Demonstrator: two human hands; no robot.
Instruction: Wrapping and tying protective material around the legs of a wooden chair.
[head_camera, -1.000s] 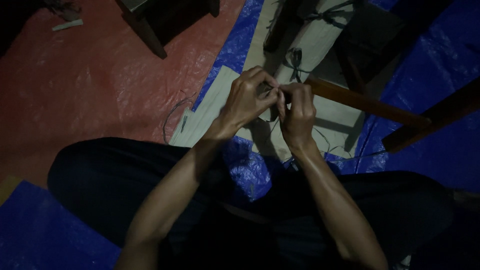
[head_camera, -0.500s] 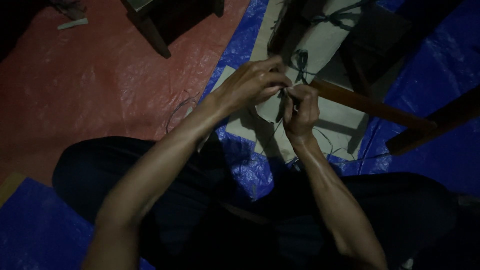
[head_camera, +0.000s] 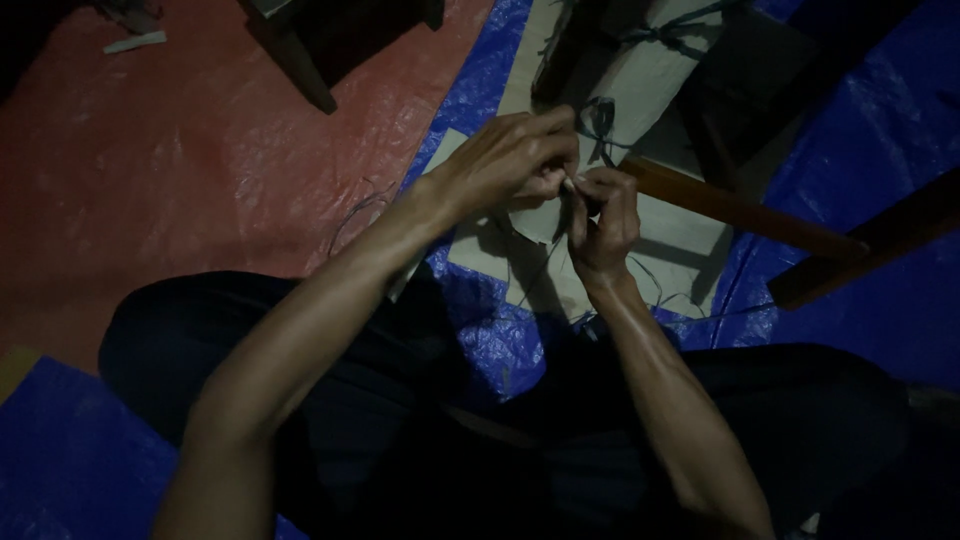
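Left hand (head_camera: 510, 160) and right hand (head_camera: 603, 212) meet fingertip to fingertip, both pinching a thin dark cord (head_camera: 600, 120) at the near end of a long brown wooden stick (head_camera: 740, 208), apparently to keep it taut, above pale cardboard sheets (head_camera: 660, 80) on the floor.

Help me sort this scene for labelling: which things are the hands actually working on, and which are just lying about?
In hand:
left hand and right hand, fingertips pinched together on thin dark cord
wooden stick, its end at the hands

Lying about:
pale boards underneath
red tarp
blue tarp
dark furniture leg
pale scrap
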